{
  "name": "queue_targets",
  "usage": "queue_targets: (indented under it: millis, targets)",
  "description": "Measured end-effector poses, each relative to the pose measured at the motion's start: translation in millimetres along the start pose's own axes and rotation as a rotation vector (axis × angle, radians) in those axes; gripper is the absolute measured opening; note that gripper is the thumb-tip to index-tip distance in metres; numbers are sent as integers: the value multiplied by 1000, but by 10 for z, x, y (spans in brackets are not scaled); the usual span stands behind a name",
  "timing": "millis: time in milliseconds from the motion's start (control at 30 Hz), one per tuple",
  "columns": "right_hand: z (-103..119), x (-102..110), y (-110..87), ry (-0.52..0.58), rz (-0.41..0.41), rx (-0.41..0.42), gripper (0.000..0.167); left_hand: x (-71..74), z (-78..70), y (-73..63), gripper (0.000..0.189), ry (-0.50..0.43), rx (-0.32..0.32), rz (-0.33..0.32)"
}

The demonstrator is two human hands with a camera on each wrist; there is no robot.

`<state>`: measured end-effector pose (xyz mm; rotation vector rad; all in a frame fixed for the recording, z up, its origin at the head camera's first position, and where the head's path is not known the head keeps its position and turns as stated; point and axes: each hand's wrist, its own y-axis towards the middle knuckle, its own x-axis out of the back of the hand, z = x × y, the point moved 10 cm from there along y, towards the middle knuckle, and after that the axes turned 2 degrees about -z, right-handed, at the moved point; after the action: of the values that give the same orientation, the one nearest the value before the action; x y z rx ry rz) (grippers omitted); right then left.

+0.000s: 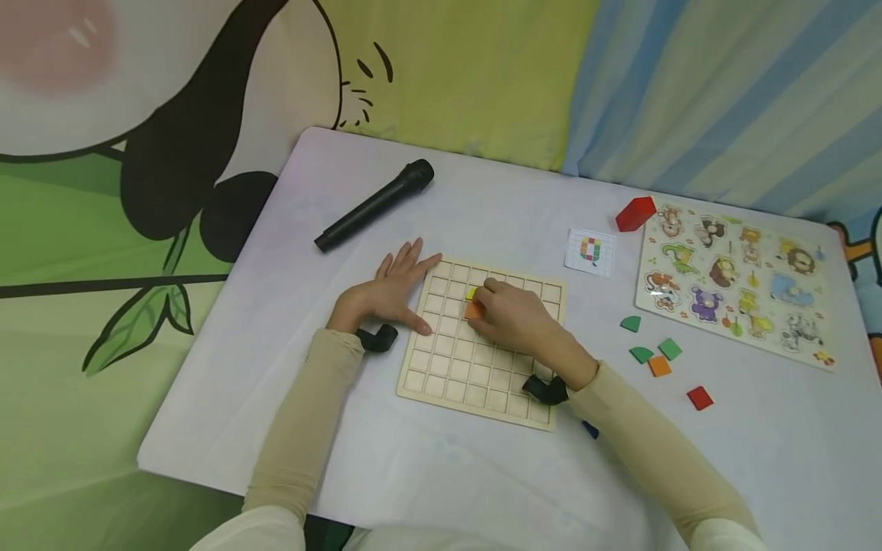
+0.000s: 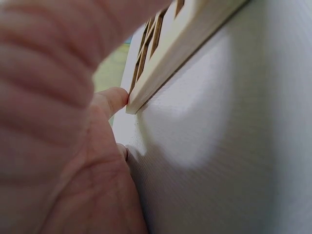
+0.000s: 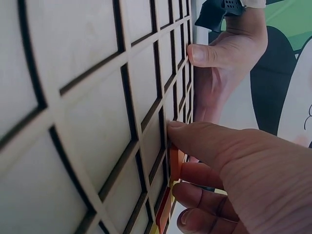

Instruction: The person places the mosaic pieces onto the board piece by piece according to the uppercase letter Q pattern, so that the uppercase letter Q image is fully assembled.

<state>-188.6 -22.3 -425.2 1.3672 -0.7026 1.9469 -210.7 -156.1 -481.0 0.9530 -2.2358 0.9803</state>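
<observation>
A wooden grid board [image 1: 455, 390] lies on the white table. My left hand [image 1: 393, 295] is spread along its left side, thumb on the rim and a fingertip at the top left corner. In the left wrist view, a finger [image 2: 117, 99] touches the board's edge [image 2: 161, 68]. Over the upper middle cells, my right hand [image 1: 513, 317] pinches an orange square tile [image 1: 473, 310] with thumb and finger. A yellow tile [image 1: 471, 293] shows just above it. In the right wrist view, a red tile [image 3: 164, 207] sits beyond the orange tile [image 3: 175, 163], partly behind curled fingers.
Right of the board lie green quarter-round tiles [image 1: 630, 324], a green square [image 1: 670, 349], an orange square [image 1: 659, 366] and a red square [image 1: 700, 398]. A pattern card [image 1: 590, 264], a red block [image 1: 635, 214] and an animal puzzle [image 1: 737, 279] stand farther back. A black microphone [image 1: 375, 205] lies upper left.
</observation>
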Motion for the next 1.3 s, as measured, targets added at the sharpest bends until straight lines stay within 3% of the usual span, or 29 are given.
queue_targets:
  millis: [267,1300]
  targets:
    - [-27,-20,5,-4,14,-24,34,8,-21,10,130,1,-4,-4]
    - [7,60,-104,49,-20,47,22,24,-23,-9,133,-10,5,-24]
